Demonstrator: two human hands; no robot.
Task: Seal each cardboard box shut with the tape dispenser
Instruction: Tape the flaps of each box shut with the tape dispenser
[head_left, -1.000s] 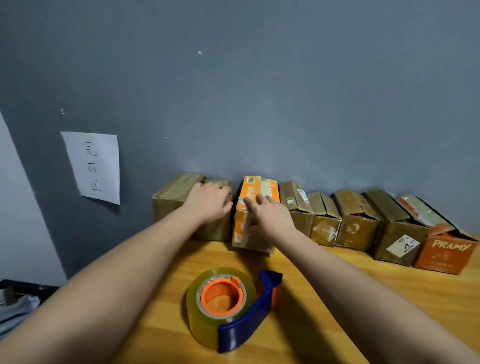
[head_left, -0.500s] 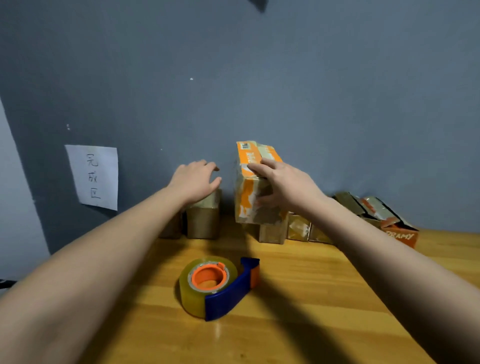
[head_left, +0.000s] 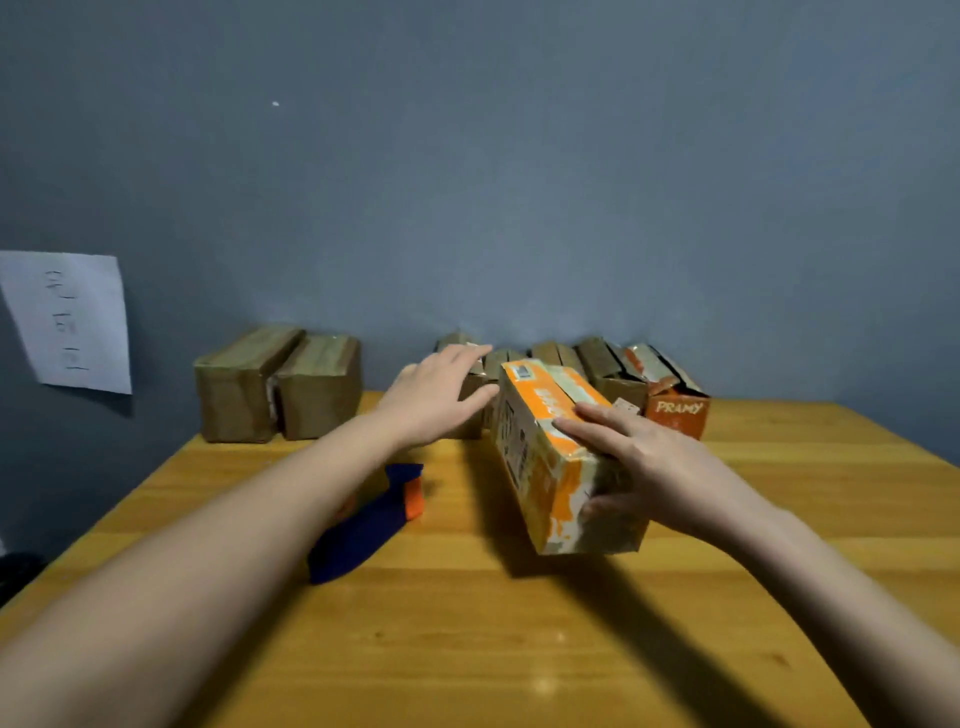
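Just right of the tape dispenser (head_left: 363, 525), the orange-and-white cardboard box (head_left: 558, 457) sits tilted above the wooden table (head_left: 519, 649), near end lower. Right hand (head_left: 654, 467) grasps it: fingers flat over the top, thumb wrapped under the near end. Left hand (head_left: 436, 397) is relaxed with straight fingers, holding nothing, just behind the dispenser and beside the box's far end. Dispenser is mostly hidden by the left forearm. Two taped brown boxes (head_left: 280, 389) stand behind-left of the dispenser; the unsealed row (head_left: 623, 374) is behind-right. Suggest: set the box flat close to the dispenser, seam up, left hand pinning flaps before taping.
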